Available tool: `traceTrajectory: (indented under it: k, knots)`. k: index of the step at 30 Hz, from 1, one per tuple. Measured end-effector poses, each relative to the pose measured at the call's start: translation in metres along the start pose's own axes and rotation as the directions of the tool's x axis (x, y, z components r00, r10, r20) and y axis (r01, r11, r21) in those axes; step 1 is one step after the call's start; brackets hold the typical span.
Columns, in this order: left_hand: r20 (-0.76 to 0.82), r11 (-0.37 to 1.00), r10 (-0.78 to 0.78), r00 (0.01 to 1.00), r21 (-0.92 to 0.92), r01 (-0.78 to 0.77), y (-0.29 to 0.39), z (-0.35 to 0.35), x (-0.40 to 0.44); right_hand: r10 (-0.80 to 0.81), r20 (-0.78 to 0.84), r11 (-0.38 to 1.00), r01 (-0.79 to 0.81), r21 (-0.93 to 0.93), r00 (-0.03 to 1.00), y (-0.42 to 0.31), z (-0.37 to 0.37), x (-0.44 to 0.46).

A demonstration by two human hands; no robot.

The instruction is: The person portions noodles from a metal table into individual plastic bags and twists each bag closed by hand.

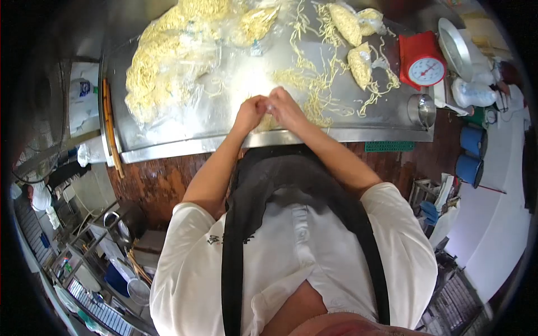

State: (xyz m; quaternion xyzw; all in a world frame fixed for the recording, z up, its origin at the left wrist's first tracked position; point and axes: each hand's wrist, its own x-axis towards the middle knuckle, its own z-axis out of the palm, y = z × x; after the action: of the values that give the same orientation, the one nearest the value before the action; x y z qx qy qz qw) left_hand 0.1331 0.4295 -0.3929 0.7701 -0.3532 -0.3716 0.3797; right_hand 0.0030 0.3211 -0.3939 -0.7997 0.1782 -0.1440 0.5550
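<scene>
My left hand and my right hand meet close to the table's front edge, fingers pinched together. Between the fingertips is a bit of clear plastic, apparently the neck of a plastic bag; its lower part is mostly hidden by my hands, with pale yellow showing beneath. Loose noodles are strewn over the metal table just right of my right hand. To the left lies a large heap of bagged yellow noodles. Several filled noodle bags rest at the upper right.
A red dial scale with a metal pan stands at the table's right end. Near the right corner sits a metal bowl. Wooden sticks lie along the left edge. A green crate shows below the front edge.
</scene>
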Motion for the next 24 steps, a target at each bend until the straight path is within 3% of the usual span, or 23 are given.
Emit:
traceTrajectory:
  k: [2,3,5,6,7,8,10,11,12,13,14,15,16,18,20,21,22,24]
  knots:
    - [0.044,0.998,-0.048,0.998,-0.037,0.050,0.005,0.004,-0.005,-0.134,-0.057,0.957,0.114,-0.265,0.989,-0.008,-0.013,-0.007]
    - [0.028,0.996,0.078,0.997,-0.042,-0.077,0.002,0.012,-0.005,-0.209,-0.030,0.881,0.175,-0.439,0.977,-0.013,-0.022,-0.009]
    - [0.043,0.967,0.255,0.966,-0.012,-0.255,-0.002,0.028,0.002,-0.179,-0.158,0.941,0.122,-0.314,0.971,-0.030,-0.038,-0.003]
    - [0.050,0.952,0.307,0.950,-0.022,-0.306,0.013,0.030,0.011,-0.156,-0.214,0.965,0.103,-0.242,0.964,-0.042,-0.048,0.004]
    - [0.061,0.936,0.353,0.934,-0.033,-0.352,0.038,0.029,0.021,-0.022,-0.263,0.974,-0.038,-0.221,0.965,-0.063,-0.066,0.009]
    - [0.074,0.916,0.402,0.913,-0.046,-0.399,0.065,0.023,0.033,-0.039,-0.357,0.980,-0.034,-0.196,0.933,-0.081,-0.087,0.017]
    - [0.023,0.703,0.706,0.708,0.101,-0.704,0.121,0.002,0.062,-0.121,-0.545,0.969,-0.020,-0.246,0.830,-0.122,-0.139,0.036]
    - [-0.069,0.678,0.734,0.676,0.134,-0.722,0.144,-0.014,0.076,-0.189,-0.628,0.948,-0.026,-0.316,0.755,-0.141,-0.164,0.042]
    - [-0.159,0.653,0.757,0.633,0.171,-0.738,0.156,-0.027,0.093,-0.201,-0.702,0.966,0.018,-0.258,0.683,-0.148,-0.186,0.049]
    - [-0.259,0.676,0.732,0.630,0.388,-0.626,0.154,-0.039,0.114,-0.205,-0.771,0.976,0.071,-0.204,0.603,-0.154,-0.205,0.055]
    - [-0.356,0.675,0.716,0.600,0.573,-0.465,0.148,-0.054,0.133,-0.222,-0.773,0.969,0.049,-0.241,0.594,-0.163,-0.218,0.054]
    - [-0.430,0.661,0.666,0.610,0.719,-0.215,0.138,-0.067,0.144,-0.238,-0.775,0.961,0.026,-0.276,0.585,-0.172,-0.227,0.052]
    - [-0.508,0.598,0.624,0.594,0.800,0.056,0.124,-0.081,0.156,-0.254,-0.778,0.951,0.003,-0.308,0.575,-0.177,-0.231,0.050]
    - [-0.618,0.650,0.374,0.692,0.706,0.279,0.056,-0.099,0.196,-0.273,-0.723,0.940,0.017,-0.340,0.635,-0.158,-0.218,0.036]
    - [-0.534,0.785,0.324,0.781,0.612,0.093,0.040,-0.126,0.220,-0.268,-0.628,0.925,0.014,-0.379,0.731,-0.136,-0.195,0.016]
    - [-0.481,0.839,0.302,0.823,0.544,0.010,0.037,-0.133,0.222,-0.171,-0.573,0.949,-0.022,-0.314,0.802,-0.118,-0.182,0.006]
    - [-0.539,0.890,0.351,0.766,0.447,-0.093,0.051,-0.143,0.216,-0.073,-0.507,0.967,-0.064,-0.248,0.859,-0.106,-0.172,0.000]
    - [-0.660,0.914,0.401,0.635,0.249,-0.319,0.115,-0.179,0.184,-0.059,-0.456,0.967,-0.062,-0.245,0.888,-0.105,-0.156,0.003]
